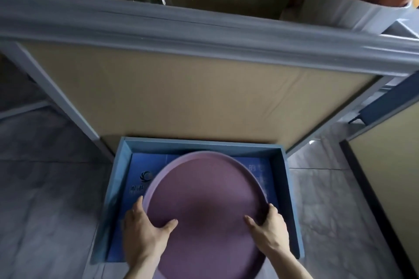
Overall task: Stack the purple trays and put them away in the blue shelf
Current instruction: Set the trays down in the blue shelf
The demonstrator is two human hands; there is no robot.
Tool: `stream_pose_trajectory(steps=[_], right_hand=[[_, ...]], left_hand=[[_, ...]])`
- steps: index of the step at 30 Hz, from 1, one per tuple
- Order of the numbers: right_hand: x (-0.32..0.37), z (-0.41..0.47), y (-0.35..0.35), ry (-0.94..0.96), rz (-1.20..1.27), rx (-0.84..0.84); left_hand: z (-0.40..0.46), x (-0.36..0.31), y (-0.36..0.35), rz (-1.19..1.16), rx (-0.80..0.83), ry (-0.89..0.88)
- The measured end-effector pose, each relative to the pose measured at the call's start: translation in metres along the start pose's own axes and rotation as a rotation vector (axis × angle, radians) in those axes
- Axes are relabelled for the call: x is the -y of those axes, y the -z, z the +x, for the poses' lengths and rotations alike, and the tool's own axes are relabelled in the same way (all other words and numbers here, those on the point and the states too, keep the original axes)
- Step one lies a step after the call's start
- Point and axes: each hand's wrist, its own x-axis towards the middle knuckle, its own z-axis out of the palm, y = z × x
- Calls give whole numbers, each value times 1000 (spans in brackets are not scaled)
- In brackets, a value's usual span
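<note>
The purple tray (204,206) fills most of the blue shelf (292,199) (narrow gaps beside both walls).

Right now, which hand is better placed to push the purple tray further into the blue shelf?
Neither clearly. The left hand and right hand grip opposite near edges of the purple tray, which overhangs the blue shelf; an even two-handed push looks best.
</note>
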Motion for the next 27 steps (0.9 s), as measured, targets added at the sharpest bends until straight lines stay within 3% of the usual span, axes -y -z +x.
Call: stream_pose_trajectory(steps=[13, 27], right_hand=[[-9, 13, -3, 77, -150, 1], [-10, 15, -5, 138, -263, 10]], left_hand=[[-1, 3, -23, 143, -62, -1], [-1, 1, -22, 71, -84, -32]])
